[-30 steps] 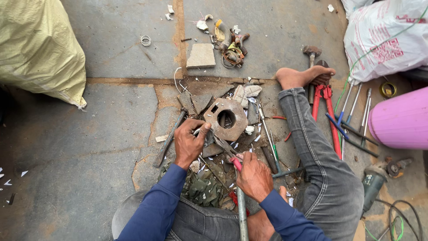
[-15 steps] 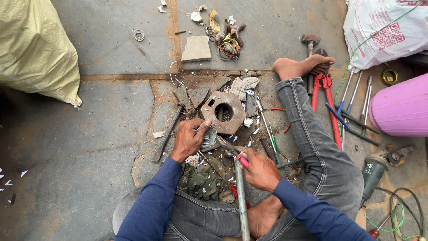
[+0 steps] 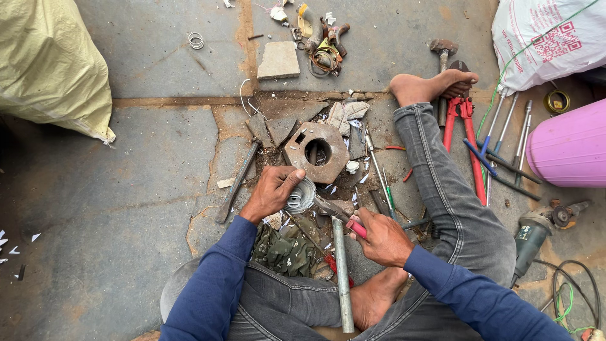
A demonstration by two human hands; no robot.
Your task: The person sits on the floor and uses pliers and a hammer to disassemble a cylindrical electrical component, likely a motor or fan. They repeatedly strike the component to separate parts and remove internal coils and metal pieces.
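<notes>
My left hand (image 3: 273, 190) grips a round silvery metal part (image 3: 302, 195) just below a rusty hexagonal block with a round hole (image 3: 315, 151). My right hand (image 3: 381, 237) is closed on the pink handles of pliers (image 3: 341, 215), whose jaws reach up to the silvery part. A long grey metal pipe (image 3: 341, 271) lies between my legs, under the right hand. I sit on the concrete ground in blue sleeves and grey jeans, with the right leg stretched out.
A hammer (image 3: 238, 180) lies left of the block. Red bolt cutters (image 3: 466, 136), blue-handled tools and rods lie right of my leg. A pink bucket (image 3: 568, 148), an angle grinder (image 3: 533, 237), a white sack (image 3: 543, 38) and a yellow-green sack (image 3: 44, 63) surround me.
My left hand has shifted right and closed around the silvery part. My right hand with the pliers has stayed at the part. The view has tilted slightly.
</notes>
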